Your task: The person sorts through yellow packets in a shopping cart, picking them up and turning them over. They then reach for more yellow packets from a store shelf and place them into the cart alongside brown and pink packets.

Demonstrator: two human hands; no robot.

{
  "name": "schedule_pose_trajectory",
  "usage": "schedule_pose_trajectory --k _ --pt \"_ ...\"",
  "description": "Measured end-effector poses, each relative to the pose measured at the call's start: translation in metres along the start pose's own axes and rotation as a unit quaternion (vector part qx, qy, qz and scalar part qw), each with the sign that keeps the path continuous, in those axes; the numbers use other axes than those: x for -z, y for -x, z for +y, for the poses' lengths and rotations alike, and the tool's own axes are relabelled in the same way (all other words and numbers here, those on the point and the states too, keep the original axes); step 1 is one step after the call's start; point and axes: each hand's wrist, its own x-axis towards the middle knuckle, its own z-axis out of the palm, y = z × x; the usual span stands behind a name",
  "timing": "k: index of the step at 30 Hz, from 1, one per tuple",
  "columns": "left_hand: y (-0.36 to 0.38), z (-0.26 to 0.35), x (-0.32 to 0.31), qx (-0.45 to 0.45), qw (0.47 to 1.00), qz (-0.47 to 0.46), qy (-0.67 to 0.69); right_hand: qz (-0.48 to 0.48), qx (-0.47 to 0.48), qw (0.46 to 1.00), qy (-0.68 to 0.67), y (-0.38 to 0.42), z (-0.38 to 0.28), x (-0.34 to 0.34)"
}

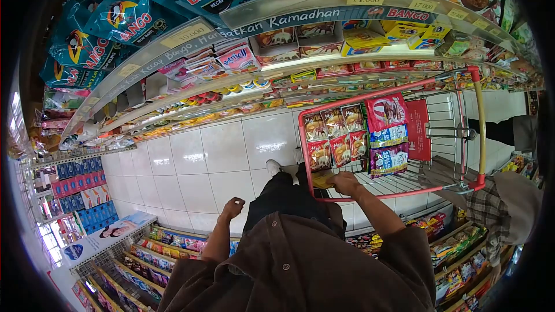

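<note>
My right hand [345, 184] is closed on the edge of a yellow packet [321, 179], at the near left corner inside the shopping cart [307, 117]. Next to it lie rows of brown-and-red boxes [341, 129] with a dessert picture. Beside these are a pink-red pouch [386, 111], a blue packet [388, 136] and a purple packet [388, 159]. My left hand [233, 207] hangs at my side over the floor, its fingers loosely curled. A tiny white spot shows on it, too small to name.
Stocked shelves [260, 72] run along the far side, with teal Bango pouches [133, 20] at the upper left. More racks [139, 266] stand behind me. A person in a plaid shirt [485, 205] is by the cart's handle [481, 127]. White tiles [185, 156] cover the aisle.
</note>
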Motion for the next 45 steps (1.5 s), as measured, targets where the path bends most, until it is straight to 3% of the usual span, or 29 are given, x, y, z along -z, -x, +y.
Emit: schedule_pose_trajectory --k 4,6,8,12,15,21,24,26,30,34,36,37,39,42,45 --pt "0.018 -0.014 -0.01 0.07 0.988 -0.024 0.132 0.012 0.008 1.0 0.0 -0.008 0.006 -0.014" --pt "0.03 -0.002 -0.014 0.076 0.989 -0.024 0.125 0.009 0.003 1.0 0.002 -0.01 0.008 -0.017" --pt "0.045 0.019 -0.014 0.068 0.992 -0.014 0.109 0.101 0.068 0.992 -0.017 -0.022 0.025 -0.039" --pt "0.015 -0.017 -0.031 0.016 0.992 -0.037 0.12 0.057 0.061 0.995 0.051 -0.047 0.033 -0.064" --pt "0.015 -0.022 -0.031 -0.005 0.995 -0.034 0.089 0.109 0.095 0.989 0.009 -0.057 0.03 -0.072" --pt "0.05 0.007 -0.016 0.045 0.989 -0.027 0.137 -0.05 0.014 0.994 0.101 -0.078 0.016 -0.059" --pt "0.061 0.01 -0.013 0.06 0.986 -0.024 0.154 -0.089 0.056 0.993 0.055 -0.079 0.026 -0.06" --pt "0.071 0.012 -0.012 0.063 0.985 -0.021 0.158 -0.038 0.099 0.99 -0.092 -0.073 0.036 -0.054" --pt "0.063 -0.015 -0.019 0.06 0.981 -0.04 0.181 -0.031 0.026 0.986 -0.16 -0.06 0.048 -0.049" --pt "0.067 -0.011 -0.02 0.074 0.985 -0.033 0.15 -0.03 0.067 0.974 -0.215 -0.073 0.095 -0.1" --pt "0.072 -0.006 -0.018 0.057 0.983 -0.04 0.168 -0.08 0.008 0.908 -0.412 -0.097 0.129 -0.159" --pt "0.073 -0.005 -0.018 0.058 0.983 -0.04 0.167 -0.081 0.008 0.907 -0.414 -0.089 0.113 -0.137" --pt "0.075 -0.003 -0.018 0.048 0.985 -0.024 0.162 -0.127 -0.005 0.984 -0.125 -0.069 0.062 -0.057" --pt "0.07 -0.018 -0.022 0.027 0.985 -0.028 0.168 -0.131 -0.008 0.991 -0.018 -0.083 0.058 -0.066" --pt "0.071 -0.028 -0.025 0.007 0.979 -0.034 0.2 -0.096 -0.014 0.995 -0.015 -0.081 0.055 -0.064"
